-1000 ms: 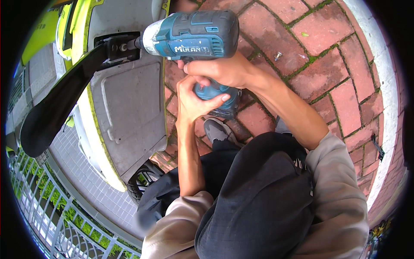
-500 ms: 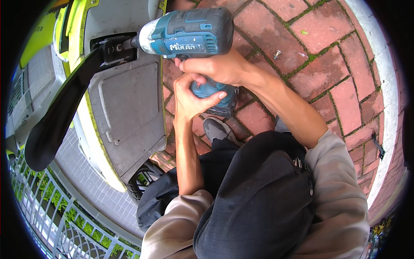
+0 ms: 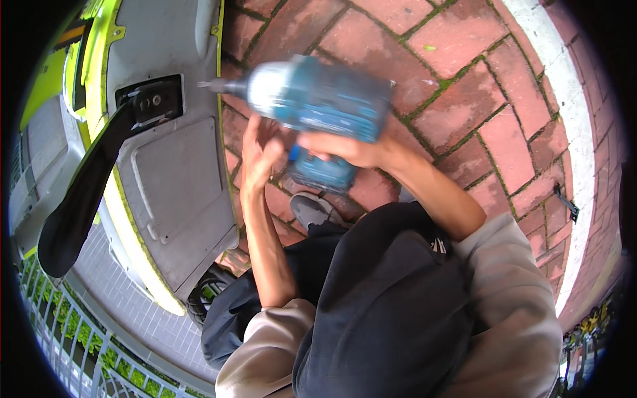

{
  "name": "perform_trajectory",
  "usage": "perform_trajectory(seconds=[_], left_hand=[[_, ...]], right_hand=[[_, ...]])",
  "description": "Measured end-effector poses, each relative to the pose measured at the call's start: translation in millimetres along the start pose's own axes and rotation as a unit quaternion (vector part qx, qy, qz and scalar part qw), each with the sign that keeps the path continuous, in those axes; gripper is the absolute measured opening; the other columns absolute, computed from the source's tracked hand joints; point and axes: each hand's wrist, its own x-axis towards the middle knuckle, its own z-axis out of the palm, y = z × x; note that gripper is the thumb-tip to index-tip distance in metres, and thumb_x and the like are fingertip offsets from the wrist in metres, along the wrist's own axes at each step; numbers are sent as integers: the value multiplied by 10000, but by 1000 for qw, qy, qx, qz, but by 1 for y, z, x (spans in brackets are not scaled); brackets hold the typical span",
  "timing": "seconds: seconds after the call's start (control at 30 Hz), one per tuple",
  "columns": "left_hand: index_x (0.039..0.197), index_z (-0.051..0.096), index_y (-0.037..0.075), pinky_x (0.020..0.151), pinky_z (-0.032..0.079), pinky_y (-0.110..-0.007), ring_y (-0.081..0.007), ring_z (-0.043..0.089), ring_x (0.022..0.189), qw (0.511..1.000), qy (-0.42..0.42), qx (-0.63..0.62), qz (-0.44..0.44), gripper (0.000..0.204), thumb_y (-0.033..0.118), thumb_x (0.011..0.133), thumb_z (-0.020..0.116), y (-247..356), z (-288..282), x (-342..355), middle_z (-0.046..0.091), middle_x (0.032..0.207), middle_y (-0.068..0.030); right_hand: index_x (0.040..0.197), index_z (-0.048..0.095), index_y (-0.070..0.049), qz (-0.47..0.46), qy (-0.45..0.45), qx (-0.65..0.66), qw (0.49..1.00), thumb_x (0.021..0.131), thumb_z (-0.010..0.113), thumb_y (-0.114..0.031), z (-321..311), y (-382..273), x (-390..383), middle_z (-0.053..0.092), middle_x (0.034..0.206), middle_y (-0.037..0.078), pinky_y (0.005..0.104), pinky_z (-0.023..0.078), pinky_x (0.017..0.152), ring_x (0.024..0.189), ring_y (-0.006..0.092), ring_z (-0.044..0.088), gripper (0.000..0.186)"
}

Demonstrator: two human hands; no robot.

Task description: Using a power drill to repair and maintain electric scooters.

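The chunky blue and black drill [image 3: 332,99] is in the right hand [image 3: 344,148], fingers curled round it; the left hand [image 3: 260,156], half open, is just below its round front, maybe touching, I cannot tell; rough red bricks [image 3: 458,40] lie beneath

Drill's [image 3: 332,99] body looks like plastic, nose [image 3: 264,89] pale and metallic-looking – blurry, though. Grey panel [image 3: 178,176]: matt, scuffed plastic by the looks. Black lever [image 3: 73,211] is smooth, bricks [image 3: 458,40] rough – trousers [image 3: 391,298] just matt cloth.
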Motion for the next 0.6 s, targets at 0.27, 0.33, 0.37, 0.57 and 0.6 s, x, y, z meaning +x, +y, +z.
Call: perform_trajectory(seconds=[0.27,0.33,0.37,0.57,0.6], left_hand=[[876,700,-18,716,524,-368,-280,670,782,926,42,374,-14,221,162,765,763,-64,114,61,674,817,-180],[844,688,-18,737,516,-423,-340,653,808,921,46,386,6,214,132,723,780,-75,140,62,657,822,-180],[815,668,-16,755,495,-452,-365,623,831,913,50,403,22,200,115,711,778,-78,149,62,634,836,-183],[808,658,6,709,485,-434,-338,603,760,896,107,407,139,128,81,747,741,-91,160,71,605,807,-162],[811,637,1,753,469,-459,-367,578,814,917,107,361,133,140,75,737,730,-88,159,73,597,817,-171]], right_hand=[[1204,487,11,93,174,247,949,879,586,-120,-59,-32,-122,452,705,40,319,410,643,605,144,464,364],[1171,494,-3,78,231,230,942,853,592,-139,-67,-38,-138,446,692,41,328,415,645,583,148,463,360],[1167,494,-5,68,240,228,941,851,588,-140,-71,-41,-142,446,691,39,329,414,646,581,147,462,356],[1163,494,-10,48,255,201,945,846,581,-144,-77,-48,-139,446,685,35,329,413,650,582,146,469,355],[1163,495,-9,51,255,199,945,846,582,-146,-76,-47,-136,447,684,37,329,412,651,582,148,471,357]])
